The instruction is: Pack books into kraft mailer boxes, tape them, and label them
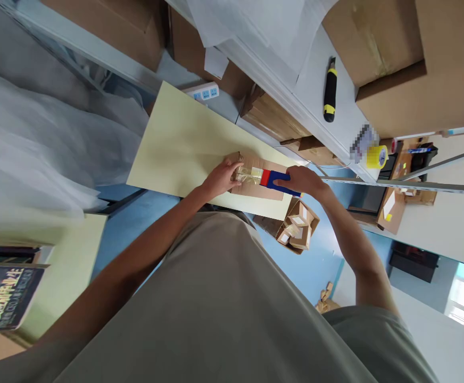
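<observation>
A brown cardboard box point(274, 192) lies on the pale yellow tabletop point(176, 138) in front of me, with shiny clear tape point(248, 175) along its middle. My left hand point(223, 176) grips the left end of this box, its thumb and fingers around the taped edge. In my right hand point(303, 181) is a blue and red tape dispenser point(274, 179), fingers wrapped round its blue handle. The dispenser's red front end rests at or just above the tape on the box; the exact contact is too small to tell.
Above the table, a white shelf point(315, 127) carries a black and yellow utility knife point(330, 90), a yellow tape roll point(377, 157) and a large cardboard box point(391, 58). A power strip point(205, 92) lies behind the table. An open carton point(314, 218) of small boxes stands below its right end.
</observation>
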Action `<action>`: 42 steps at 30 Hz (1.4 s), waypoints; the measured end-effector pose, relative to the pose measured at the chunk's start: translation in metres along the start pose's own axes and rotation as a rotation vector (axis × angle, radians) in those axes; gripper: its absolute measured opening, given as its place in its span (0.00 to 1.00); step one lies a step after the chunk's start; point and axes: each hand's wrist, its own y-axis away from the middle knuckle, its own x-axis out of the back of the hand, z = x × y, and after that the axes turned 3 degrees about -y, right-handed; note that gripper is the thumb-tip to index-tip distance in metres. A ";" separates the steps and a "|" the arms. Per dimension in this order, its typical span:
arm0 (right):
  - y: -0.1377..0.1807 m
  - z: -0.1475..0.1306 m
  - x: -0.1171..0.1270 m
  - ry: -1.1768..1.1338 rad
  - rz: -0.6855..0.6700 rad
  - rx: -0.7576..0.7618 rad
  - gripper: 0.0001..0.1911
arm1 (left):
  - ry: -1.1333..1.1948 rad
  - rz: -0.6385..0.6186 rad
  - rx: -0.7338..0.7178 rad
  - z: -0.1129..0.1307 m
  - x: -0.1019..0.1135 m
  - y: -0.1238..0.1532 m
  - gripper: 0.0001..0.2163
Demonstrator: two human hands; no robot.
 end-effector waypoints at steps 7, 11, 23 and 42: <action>-0.049 0.021 -0.036 -0.049 -0.002 0.115 0.33 | 0.008 0.122 0.124 0.008 -0.013 0.015 0.34; -0.062 0.038 -0.051 -0.095 0.053 0.207 0.34 | -0.017 0.340 0.294 0.026 -0.036 0.018 0.33; -0.084 0.065 -0.084 -0.245 0.165 0.449 0.32 | -0.318 0.758 0.572 0.034 -0.089 -0.011 0.14; -0.040 0.267 -0.124 -0.426 -0.037 0.436 0.37 | -0.381 0.659 0.548 0.060 -0.113 -0.031 0.20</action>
